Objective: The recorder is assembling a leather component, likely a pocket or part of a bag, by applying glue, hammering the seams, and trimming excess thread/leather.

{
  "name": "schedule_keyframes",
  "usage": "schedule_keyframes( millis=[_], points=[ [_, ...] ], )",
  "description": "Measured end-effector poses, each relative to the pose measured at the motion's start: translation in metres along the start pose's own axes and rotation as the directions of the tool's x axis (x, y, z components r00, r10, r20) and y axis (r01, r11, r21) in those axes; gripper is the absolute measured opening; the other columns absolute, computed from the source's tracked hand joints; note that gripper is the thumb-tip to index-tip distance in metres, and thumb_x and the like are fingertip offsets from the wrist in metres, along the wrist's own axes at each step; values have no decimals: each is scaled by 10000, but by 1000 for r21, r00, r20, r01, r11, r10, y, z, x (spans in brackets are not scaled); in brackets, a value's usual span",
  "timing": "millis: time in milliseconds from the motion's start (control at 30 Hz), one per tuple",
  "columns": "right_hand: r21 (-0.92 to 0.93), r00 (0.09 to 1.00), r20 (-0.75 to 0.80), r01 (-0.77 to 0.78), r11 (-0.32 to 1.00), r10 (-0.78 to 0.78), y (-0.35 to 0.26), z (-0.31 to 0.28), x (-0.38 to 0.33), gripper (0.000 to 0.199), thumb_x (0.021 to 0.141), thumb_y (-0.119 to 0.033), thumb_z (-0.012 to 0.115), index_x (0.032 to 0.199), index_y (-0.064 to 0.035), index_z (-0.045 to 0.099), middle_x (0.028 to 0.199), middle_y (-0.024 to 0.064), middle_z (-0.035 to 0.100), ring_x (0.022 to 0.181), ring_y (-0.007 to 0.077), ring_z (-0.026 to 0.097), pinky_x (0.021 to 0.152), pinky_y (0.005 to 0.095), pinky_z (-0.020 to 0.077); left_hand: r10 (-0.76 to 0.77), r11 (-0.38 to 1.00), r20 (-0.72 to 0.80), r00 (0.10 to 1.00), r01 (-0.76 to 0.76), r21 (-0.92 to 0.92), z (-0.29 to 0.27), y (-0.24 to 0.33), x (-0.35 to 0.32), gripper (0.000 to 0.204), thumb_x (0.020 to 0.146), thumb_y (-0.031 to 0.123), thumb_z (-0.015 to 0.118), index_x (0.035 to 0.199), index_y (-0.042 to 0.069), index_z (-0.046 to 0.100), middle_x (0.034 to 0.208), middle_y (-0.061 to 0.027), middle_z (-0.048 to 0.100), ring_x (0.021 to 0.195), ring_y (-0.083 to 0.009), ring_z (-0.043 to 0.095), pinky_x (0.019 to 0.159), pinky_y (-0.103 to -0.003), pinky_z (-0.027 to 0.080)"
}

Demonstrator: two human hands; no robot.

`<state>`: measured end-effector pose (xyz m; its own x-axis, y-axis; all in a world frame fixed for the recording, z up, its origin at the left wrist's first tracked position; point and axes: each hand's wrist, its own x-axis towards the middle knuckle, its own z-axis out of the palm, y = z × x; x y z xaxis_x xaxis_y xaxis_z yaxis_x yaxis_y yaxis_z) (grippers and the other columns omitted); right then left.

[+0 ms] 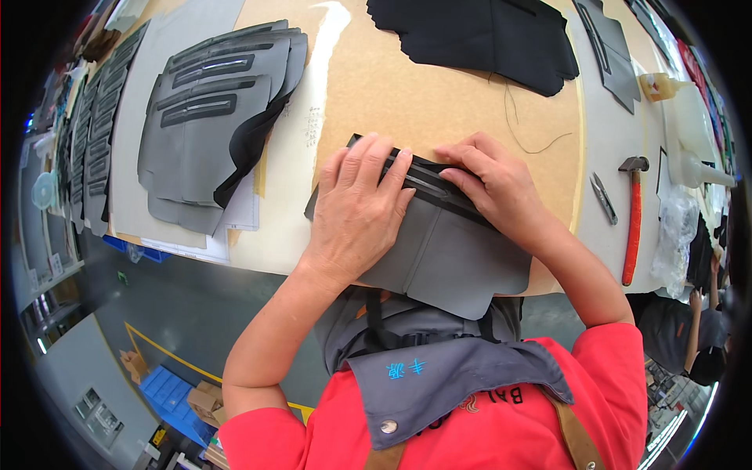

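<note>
A grey sheet-material panel with a black-bordered zipper slot lies at the table's near edge, its lower part hanging over toward my lap. Flat across its upper left part rests my left hand, fingers stretched out and pressing it down. My right hand pinches the panel's dark upper edge between thumb and fingers, just right of the slot. The fingers partly hide that edge and both ends of the slot.
A stack of similar grey panels stands left; black pieces lie at the far side with loose thread. Right are thread snips, a red-handled hammer, a squeeze bottle and clear plastic. Another person is at far right.
</note>
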<state>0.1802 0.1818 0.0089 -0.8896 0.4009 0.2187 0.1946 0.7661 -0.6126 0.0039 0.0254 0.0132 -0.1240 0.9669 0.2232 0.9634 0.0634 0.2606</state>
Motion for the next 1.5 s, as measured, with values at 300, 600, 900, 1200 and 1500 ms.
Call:
schedule_keyframes(
  millis=[300,600,900,1200,1500],
  points=[
    [-44,1000,6,4,999,-4,-4,-5,-10,303,851,-50,713,1152,-14,731,1008,113,662,917,296,646,808,375,561,33,999,16,999,-33,4,3,15,0,449,938,213,715,1361,75,651,1336,-125,569,1306,-310,530,1099,-463,386],
    [-217,977,-18,202,955,-211,-1,-7,-21,267,857,-19,732,1124,-7,722,981,116,667,875,286,673,753,386,567,50,998,25,998,-49,-38,6,24,-3,462,922,193,730,1360,71,653,1352,-129,561,1302,-310,532,1108,-461,381],
    [-111,990,-43,132,985,-137,1,-4,-34,369,808,-42,718,1176,-17,725,1006,106,668,895,278,659,764,363,576,81,990,27,996,-78,-115,8,30,-3,483,908,179,744,1366,63,646,1322,-141,582,1286,-312,549,1120,-463,389],
    [47,989,-138,-54,997,60,-7,-1,-41,249,866,-48,773,1111,-19,743,955,117,664,836,279,667,729,378,563,86,989,41,995,-81,-125,10,33,-6,501,907,171,741,1380,44,633,1348,-130,573,1287,-310,552,1117,-452,415],
    [-196,981,-81,157,968,-175,-5,-4,-45,266,843,-22,776,1106,-16,742,928,113,663,869,279,665,723,371,569,116,987,39,992,-111,-120,9,31,-7,493,896,142,746,1378,95,651,1345,-127,590,1267,-289,572,1108,-437,427]
  ],
)
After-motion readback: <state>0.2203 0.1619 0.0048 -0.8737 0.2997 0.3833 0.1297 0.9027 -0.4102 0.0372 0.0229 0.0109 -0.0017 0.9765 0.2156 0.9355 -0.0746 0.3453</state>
